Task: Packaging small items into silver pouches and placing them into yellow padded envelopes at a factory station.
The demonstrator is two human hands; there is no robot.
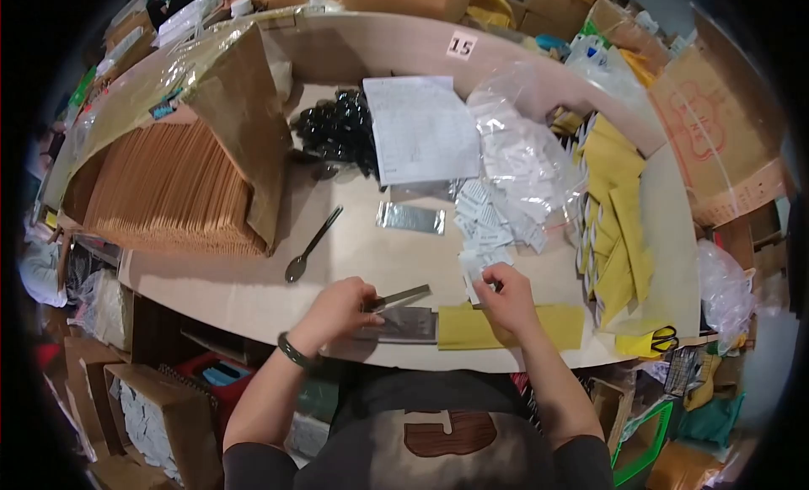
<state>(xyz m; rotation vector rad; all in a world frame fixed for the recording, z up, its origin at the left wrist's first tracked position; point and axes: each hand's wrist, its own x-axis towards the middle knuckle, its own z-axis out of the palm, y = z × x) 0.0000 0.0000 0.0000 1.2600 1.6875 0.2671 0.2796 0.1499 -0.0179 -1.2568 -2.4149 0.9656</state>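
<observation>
My left hand [344, 309] is closed on a narrow dark strip [406, 296], which points right over the front of the table. Under it lies a flat dark grey-brown piece [409, 326], end to end with a long yellow pouch [556, 326]. My right hand [509, 300] has its fingers drawn together at a small white printed slip [472, 278], just above the pouch; the fingertips are partly hidden. Beyond my hands lie a single black spoon [313, 245] and a silver foil packet [410, 218]. More printed slips [497, 216] are heaped past my right hand.
At left stands an open carton [244, 94] packed with brown cardboard pieces [168, 191]. Black spoons [333, 128] are piled beside a white sheet [421, 128]. A clear bag [527, 153], stacked yellow pouches [619, 220] and scissors [664, 340] occupy the right. A raised rim [379, 39] borders the table's back.
</observation>
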